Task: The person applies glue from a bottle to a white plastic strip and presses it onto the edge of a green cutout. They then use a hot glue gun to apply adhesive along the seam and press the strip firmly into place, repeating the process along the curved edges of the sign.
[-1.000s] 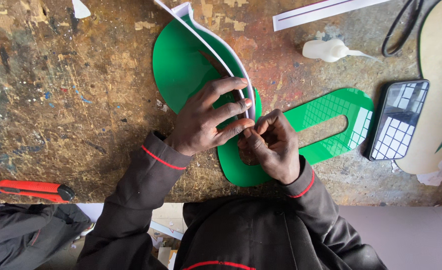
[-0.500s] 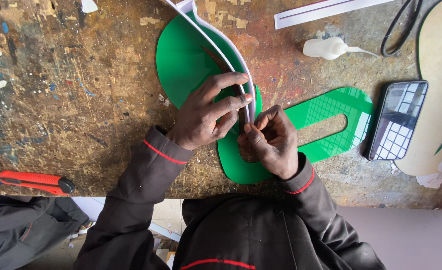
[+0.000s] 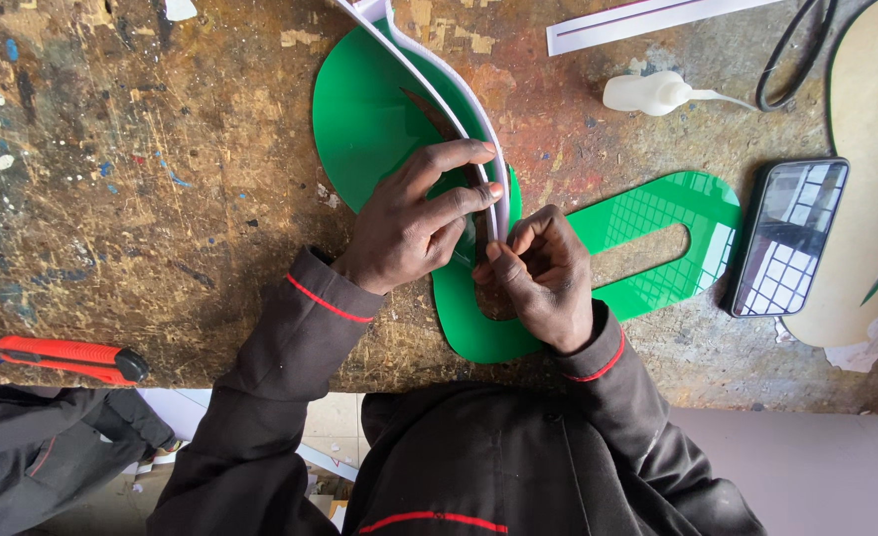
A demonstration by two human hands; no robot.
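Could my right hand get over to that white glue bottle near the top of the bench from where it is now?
Probably yes. The right hand is pinching the white strip on the green sheet, and the white glue bottle lies beyond it with only bare bench between. It would have to let go of the strip first.

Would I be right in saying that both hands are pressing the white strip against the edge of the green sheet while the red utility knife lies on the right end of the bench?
Not quite: the head view shows the red utility knife on the left end of the bench, not the right. The rest holds: the left hand and right hand press the white strip against the edge of the green sheet.
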